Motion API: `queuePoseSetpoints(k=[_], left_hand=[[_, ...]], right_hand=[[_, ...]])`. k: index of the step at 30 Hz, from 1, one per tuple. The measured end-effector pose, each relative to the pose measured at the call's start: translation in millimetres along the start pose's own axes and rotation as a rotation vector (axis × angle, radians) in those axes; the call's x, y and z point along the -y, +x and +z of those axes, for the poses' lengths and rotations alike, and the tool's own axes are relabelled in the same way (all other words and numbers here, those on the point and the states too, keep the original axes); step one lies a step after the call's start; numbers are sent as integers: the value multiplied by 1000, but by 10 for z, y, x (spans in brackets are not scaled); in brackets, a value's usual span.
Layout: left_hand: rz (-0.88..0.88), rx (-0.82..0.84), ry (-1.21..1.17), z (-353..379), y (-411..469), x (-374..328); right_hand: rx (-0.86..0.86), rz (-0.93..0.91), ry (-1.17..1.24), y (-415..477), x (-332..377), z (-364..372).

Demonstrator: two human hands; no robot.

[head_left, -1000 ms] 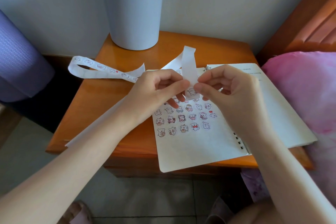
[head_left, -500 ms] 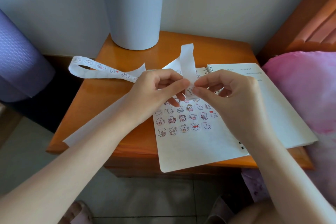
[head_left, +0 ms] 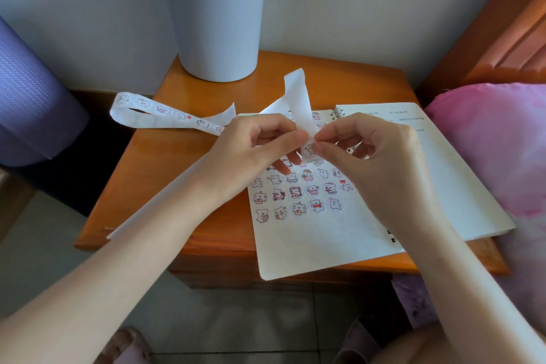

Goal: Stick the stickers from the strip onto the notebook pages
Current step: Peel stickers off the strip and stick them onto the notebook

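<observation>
strip (head_left: pixel 297 97): long white backing paper, pinched by left hand (head_left: pixel 251 151) and right hand (head_left: pixel 378 156) just above the notebook (head_left: pixel 325 242). blank end stands up, printed end loops left past the table (head_left: pixel 165 186) edge. notebook: ring-bound, open flat, left page holds rows of small bear stickers (head_left: pixel 295 192), lower half blank, near corner overhangs the table.

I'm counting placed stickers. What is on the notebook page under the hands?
Rows of small cartoon stickers lie on the notebook page. The left hand and right hand, both pinching the strip, hide the upper rows.
</observation>
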State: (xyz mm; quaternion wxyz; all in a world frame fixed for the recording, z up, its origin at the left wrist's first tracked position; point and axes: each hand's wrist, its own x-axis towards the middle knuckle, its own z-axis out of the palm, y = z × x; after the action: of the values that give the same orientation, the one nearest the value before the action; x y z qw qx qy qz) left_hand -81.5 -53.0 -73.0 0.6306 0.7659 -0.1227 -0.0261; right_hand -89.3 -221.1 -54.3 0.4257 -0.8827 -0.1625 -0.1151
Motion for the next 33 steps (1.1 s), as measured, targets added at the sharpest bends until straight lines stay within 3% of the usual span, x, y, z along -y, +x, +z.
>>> queuePoseSetpoints(k=[9,13,18,23,33], left_hand=[[-24,17,40,3,30,42],[-48,-7,39,-6,52,69],[-76,10,70,-13,38,86],[-71,16,83,-18,27,87],[-61,32,90,-25,28,91]], right_hand=[[57,-7,-189,-33,7,6],[95,16,-92,-40,61,-82],[264,239,8,-38,56,-360],[363,434,-63,-31,7,-502],[408,451,-184,-47,-52,-439]])
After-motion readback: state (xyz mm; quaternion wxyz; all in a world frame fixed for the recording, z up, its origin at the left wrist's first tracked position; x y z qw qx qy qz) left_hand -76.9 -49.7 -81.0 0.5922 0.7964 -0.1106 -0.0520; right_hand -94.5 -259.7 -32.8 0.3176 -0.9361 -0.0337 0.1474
